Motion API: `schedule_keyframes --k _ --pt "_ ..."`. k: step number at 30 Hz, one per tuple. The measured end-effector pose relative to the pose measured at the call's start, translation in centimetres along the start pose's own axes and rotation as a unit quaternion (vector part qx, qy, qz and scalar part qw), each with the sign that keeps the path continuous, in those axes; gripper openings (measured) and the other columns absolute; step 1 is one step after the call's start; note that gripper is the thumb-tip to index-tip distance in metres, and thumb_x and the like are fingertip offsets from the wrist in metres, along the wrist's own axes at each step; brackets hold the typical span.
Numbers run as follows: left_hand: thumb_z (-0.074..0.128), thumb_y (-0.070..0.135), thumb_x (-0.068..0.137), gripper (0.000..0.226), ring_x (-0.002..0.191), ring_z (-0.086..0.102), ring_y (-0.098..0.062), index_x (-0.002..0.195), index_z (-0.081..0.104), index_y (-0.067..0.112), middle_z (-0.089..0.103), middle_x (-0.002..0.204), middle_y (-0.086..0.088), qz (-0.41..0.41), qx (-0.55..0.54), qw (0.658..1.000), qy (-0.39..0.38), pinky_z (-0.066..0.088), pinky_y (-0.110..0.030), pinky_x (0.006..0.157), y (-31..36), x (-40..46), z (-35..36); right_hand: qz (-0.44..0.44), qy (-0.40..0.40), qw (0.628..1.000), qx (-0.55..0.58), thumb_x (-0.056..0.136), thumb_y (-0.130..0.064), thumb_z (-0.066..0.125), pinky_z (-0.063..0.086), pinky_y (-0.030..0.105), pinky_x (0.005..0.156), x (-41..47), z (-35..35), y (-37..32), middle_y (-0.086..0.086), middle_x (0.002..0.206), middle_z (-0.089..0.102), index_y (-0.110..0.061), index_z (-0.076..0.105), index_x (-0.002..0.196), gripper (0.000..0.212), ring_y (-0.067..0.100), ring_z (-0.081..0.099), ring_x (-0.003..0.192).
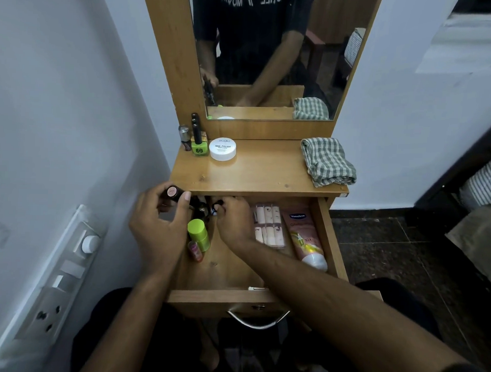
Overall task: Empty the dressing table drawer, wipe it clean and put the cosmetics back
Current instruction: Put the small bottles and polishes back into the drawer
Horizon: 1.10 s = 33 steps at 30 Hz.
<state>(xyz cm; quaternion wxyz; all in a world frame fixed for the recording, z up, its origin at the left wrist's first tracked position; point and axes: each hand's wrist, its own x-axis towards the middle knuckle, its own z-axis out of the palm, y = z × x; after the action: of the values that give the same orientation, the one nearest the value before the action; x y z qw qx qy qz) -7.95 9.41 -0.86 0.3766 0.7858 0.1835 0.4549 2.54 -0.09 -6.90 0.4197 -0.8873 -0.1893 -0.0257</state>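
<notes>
While the drawer (330, 239) stood pulled out beneath the tabletop (256, 172), your left hand (159, 227) hovered at the drawer's left edge with its fingers curled round a dark lipstick tube (173, 193), the pinkish end facing up. Your right hand (233, 220) reached into the drawer's back left corner, its fingertips pinching a small dark item (218, 204) too shadowed to identify, just beside a cluster of other dark bottles (201, 209). Nearer the drawer's front than that cluster lay a lime-green capped bottle (198, 234) and, touching it, a small pink bottle (195, 249). In the drawer's middle sat a clear pack of false nails (269, 224), and against the drawer's right wall lay a pink Vaseline tube (304, 235), its white cap pointing towards you. Above the drawer, at the tabletop's back left, stood a green nail polish bottle (200, 145), a silver-capped bottle (185, 136) and a white nail polish remover tub (222, 149) close together. A folded green checked cloth (327, 162) rested on the tabletop's right end, well apart from them. The mirror (271, 56) rose behind the tabletop.
</notes>
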Motion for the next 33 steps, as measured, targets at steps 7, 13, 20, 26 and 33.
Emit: schedule_keyframes --k 7,13,20,26,33 --pt "0.078 0.02 0.087 0.027 0.084 0.063 -0.015 0.11 0.07 0.01 0.066 0.1 0.001 0.009 0.008 1.0 -0.016 0.054 -0.027 0.077 0.0 -0.4 0.4 0.046 -0.038 0.998 0.016 0.091 -0.014 0.065 0.057 0.038 0.082 1.0 1.2 0.6 0.004 0.097 0.075 -0.01 0.073 0.097 0.01 0.024 0.07 0.092" --pt "0.08 0.018 0.085 0.029 0.087 0.06 -0.009 0.111 0.071 0.008 0.067 0.101 0.0 0.012 0.028 0.999 -0.045 0.042 -0.004 0.079 0.1 -0.6 0.8 0.062 -0.029 0.995 0.07 0.087 -0.01 0.071 0.057 0.032 0.082 1.2 1.4 1.1 0.001 0.093 0.076 -0.013 0.075 0.095 0.01 0.018 0.071 0.089" --pt "0.081 0.024 0.084 0.031 0.088 0.063 -0.003 0.111 0.067 0.015 0.068 0.102 0.005 0.0 0.03 0.995 -0.095 0.051 -0.017 0.077 -0.3 -0.7 0.9 0.107 -0.011 0.987 0.117 0.075 -0.005 0.072 0.052 0.025 0.069 1.4 0.1 2.1 -0.006 0.075 0.071 -0.026 0.065 0.067 0.023 0.01 0.068 0.075" --pt "0.081 0.027 0.085 0.027 0.049 0.065 -0.011 0.105 0.064 0.026 0.068 0.095 0.014 -0.021 0.017 0.986 -0.162 0.05 -0.015 0.056 -0.2 -1.3 1.3 0.065 -0.137 0.973 0.173 0.076 -0.008 0.081 0.05 0.014 0.073 -0.3 -4.5 2.2 0.0 0.088 0.074 -0.011 0.078 0.1 0.024 0.006 0.063 0.075" --pt "0.087 0.016 0.076 0.035 0.083 0.067 -0.001 0.102 0.07 0.033 0.066 0.091 0.017 -0.021 0.025 0.98 -0.198 0.06 -0.036 0.073 -0.8 -1.3 2.0 -0.124 -0.102 0.976 0.146 0.068 -0.012 0.086 0.045 0.009 0.071 -1.9 -5.1 1.2 -0.002 0.101 0.066 -0.02 0.07 0.124 0.059 0.007 0.06 0.082"
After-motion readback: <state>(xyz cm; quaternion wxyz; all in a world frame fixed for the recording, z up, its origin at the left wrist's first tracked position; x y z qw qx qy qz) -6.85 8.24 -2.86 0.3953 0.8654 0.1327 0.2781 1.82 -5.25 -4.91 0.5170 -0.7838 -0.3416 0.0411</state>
